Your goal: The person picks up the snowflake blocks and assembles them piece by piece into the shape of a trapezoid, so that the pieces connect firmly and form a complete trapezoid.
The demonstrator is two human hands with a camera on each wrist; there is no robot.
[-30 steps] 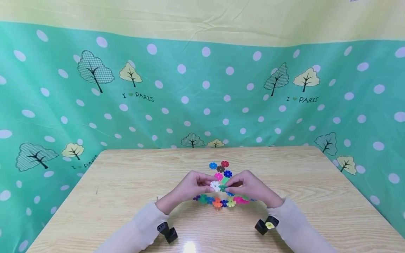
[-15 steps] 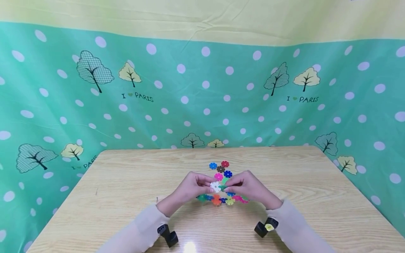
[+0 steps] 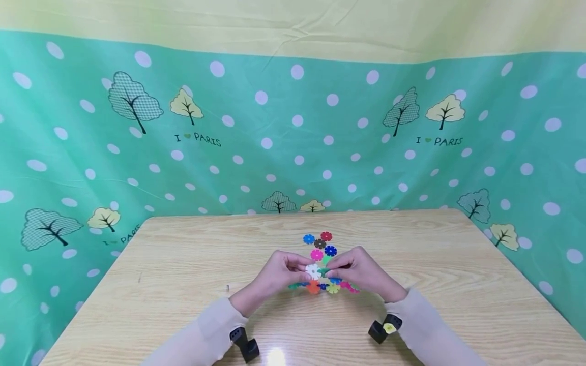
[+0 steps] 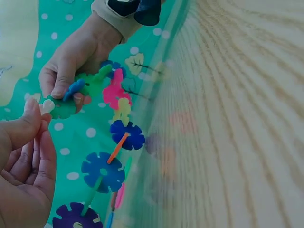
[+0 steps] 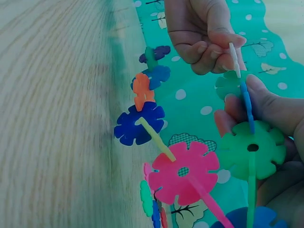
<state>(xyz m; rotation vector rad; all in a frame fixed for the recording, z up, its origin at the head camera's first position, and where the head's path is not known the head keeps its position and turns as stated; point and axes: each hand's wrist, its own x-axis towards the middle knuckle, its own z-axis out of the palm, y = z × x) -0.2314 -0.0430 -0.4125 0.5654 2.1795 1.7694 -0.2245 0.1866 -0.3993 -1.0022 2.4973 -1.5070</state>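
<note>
Between thumb and fingers, my left hand point(image 3: 284, 272) pinches a white snowflake-shaped interlocking disc point(image 3: 313, 271). My right hand point(image 3: 359, 273) grips a dark green disc point(image 5: 228, 85) at one end of a linked chain. The white disc meets the green disc's edge; how deep it sits in the slot cannot be told. From the green disc the chain runs through a blue disc point(image 5: 247, 108) and a light green disc point(image 5: 237, 147). It hangs down through pink point(image 5: 185, 164), yellow, dark blue point(image 4: 127, 135), orange point(image 3: 313, 287) and blue discs to a purple disc point(image 4: 76, 217).
Several loose discs lie on the wooden table point(image 3: 192, 254) beyond my hands, among them a red disc point(image 3: 326, 236), a brown disc point(image 3: 320, 244) and a pink disc point(image 3: 316, 255). A polka-dot curtain point(image 3: 293, 127) stands behind the table.
The dark green disc has turned more edge-on beside the white one. The hanging chain has shifted, its left end drawing in behind my left hand. Both hands keep their hold.
</note>
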